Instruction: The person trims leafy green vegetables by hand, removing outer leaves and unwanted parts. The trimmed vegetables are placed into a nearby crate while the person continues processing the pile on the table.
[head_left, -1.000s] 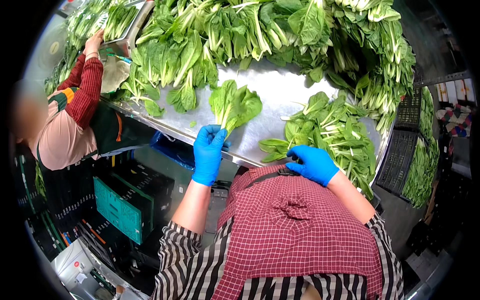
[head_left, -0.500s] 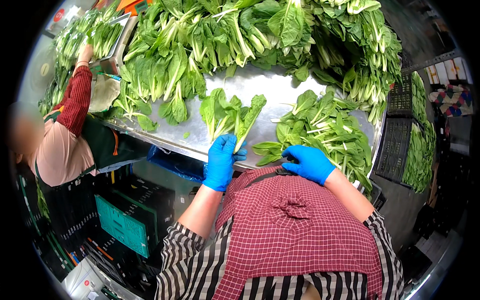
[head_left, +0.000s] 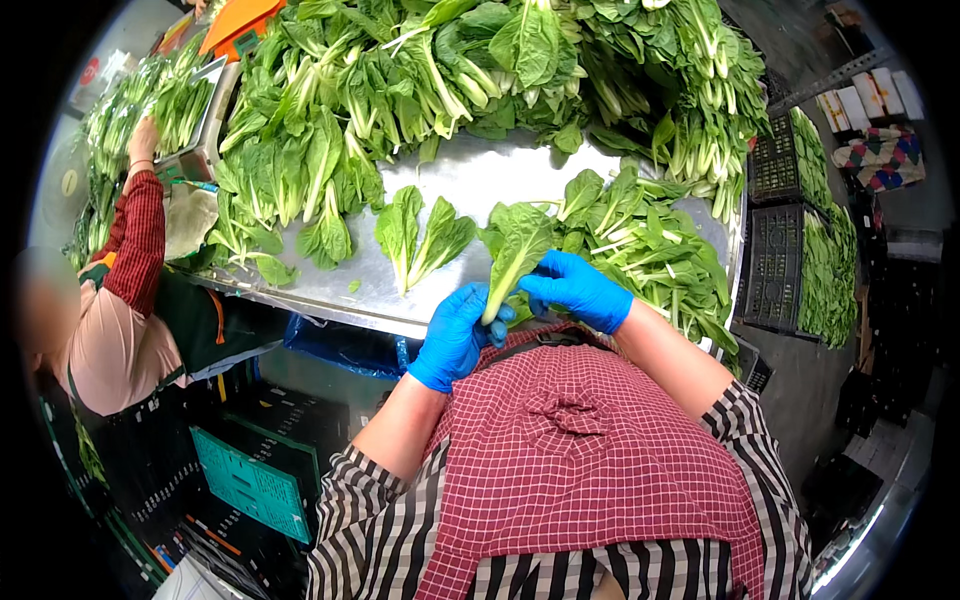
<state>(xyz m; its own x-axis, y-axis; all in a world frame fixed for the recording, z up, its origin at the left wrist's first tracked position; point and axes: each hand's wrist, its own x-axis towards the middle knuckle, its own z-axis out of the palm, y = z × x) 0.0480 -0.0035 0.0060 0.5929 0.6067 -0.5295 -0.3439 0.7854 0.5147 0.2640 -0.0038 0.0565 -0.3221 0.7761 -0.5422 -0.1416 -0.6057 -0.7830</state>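
My left hand (head_left: pixel 455 335) and right hand (head_left: pixel 575 290), both gloved, pinched one leafy green (head_left: pixel 515 250) at its stalk, held over the metal table's (head_left: pixel 480 180) near edge beside the loose pile (head_left: pixel 650 250).

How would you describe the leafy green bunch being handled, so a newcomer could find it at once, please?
Start at the metal table heaped with greens. At its near edge, two blue-gloved hands meet. The bunch stands between left hand and right hand, the only greens lifted off the table.

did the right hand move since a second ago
Yes. The right hand has left the leaf pile on the metal table and come in toward the left hand, meeting it at the leafy bunch.
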